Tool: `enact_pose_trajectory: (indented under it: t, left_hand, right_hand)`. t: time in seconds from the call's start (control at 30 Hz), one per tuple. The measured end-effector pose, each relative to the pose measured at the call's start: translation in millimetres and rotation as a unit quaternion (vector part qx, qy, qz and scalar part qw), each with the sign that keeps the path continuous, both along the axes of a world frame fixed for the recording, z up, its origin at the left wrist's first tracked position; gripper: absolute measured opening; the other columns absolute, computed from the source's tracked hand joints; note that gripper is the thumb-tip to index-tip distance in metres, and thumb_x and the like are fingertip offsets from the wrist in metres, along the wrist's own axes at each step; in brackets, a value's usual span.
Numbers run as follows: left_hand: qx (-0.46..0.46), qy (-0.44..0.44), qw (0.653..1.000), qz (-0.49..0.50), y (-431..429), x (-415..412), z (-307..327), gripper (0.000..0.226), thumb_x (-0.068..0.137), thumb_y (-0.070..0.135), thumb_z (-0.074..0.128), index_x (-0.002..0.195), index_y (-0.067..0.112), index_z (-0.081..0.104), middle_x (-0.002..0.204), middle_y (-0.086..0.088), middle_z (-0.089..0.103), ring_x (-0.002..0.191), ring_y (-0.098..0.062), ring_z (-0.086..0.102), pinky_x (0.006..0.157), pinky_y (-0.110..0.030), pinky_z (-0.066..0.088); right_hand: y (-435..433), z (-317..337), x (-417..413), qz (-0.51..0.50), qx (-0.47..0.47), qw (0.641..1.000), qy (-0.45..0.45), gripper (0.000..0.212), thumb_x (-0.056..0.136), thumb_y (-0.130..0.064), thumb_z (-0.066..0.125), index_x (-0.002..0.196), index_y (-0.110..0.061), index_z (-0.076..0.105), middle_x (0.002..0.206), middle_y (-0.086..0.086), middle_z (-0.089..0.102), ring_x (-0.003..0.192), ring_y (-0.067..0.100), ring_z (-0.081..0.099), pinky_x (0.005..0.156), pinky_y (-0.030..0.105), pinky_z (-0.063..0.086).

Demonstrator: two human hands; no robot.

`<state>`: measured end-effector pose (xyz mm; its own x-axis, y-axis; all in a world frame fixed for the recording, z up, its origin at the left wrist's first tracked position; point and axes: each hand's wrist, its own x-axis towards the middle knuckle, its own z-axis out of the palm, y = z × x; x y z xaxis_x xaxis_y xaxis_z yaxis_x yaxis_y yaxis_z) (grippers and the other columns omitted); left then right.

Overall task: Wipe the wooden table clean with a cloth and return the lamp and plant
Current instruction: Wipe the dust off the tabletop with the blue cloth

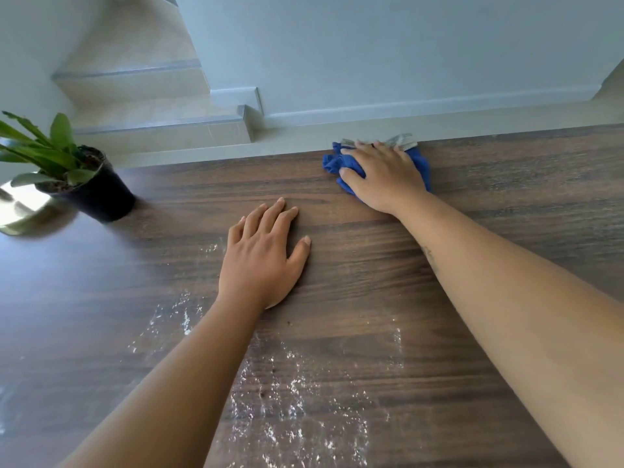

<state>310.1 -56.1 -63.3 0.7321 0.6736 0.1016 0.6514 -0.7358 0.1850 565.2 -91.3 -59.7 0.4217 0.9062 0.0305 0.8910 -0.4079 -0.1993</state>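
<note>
My right hand presses a crumpled blue cloth flat against the far edge of the dark wooden table. Grey scraps of debris lie at the table's edge just beyond my fingertips. My left hand rests palm down on the table's middle, fingers slightly spread, holding nothing. A green plant in a black pot stands at the far left of the table. Beside it, at the left border, a shiny brass round base shows, perhaps the lamp's. White smears streak the wood near me.
Beyond the table's far edge lie a pale tiled floor, a white wall with a skirting board, and light steps going up at the back left.
</note>
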Motion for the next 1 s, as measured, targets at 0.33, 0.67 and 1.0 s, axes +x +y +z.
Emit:
enact_pose_trajectory:
  t: [0.33, 0.67, 1.0]
  left_hand:
    - [0.0, 0.011, 1.0, 0.002, -2, 0, 1, 0.058, 0.095, 0.058, 0.027, 0.146, 0.03, 0.032, 0.159, 0.006, 0.025, 0.145, -0.018, 0.015, 0.115, -0.041, 0.015]
    - [-0.031, 0.013, 0.999, -0.02, 0, -4, 0, 0.064, 0.096, 0.058, 0.02, 0.152, 0.026, 0.023, 0.162, 0.003, 0.015, 0.148, -0.02, 0.009, 0.12, -0.043, 0.005]
    - [-0.025, 0.009, 0.999, -0.031, 2, -5, -2, 0.065, 0.097, 0.058, 0.019, 0.152, 0.025, 0.021, 0.162, 0.001, 0.014, 0.149, -0.02, 0.007, 0.121, -0.043, 0.003]
  right_hand:
    - [-98, 4, -74, 0.093, 0.009, 0.995, 0.035, 0.051, 0.097, -0.054, 0.029, 0.145, -0.039, 0.033, 0.157, -0.013, 0.024, 0.147, 0.013, 0.015, 0.119, 0.039, 0.007]
    - [-260, 16, -198, 0.019, -0.03, 0.998, 0.05, 0.052, 0.096, -0.055, 0.024, 0.145, -0.04, 0.033, 0.157, -0.02, 0.02, 0.147, 0.003, 0.003, 0.12, 0.034, 0.005]
    - [-233, 11, -200, -0.064, -0.017, 0.997, 0.024, 0.058, 0.095, -0.058, 0.014, 0.148, -0.038, 0.028, 0.16, -0.015, 0.013, 0.148, 0.007, 0.002, 0.12, 0.035, 0.003]
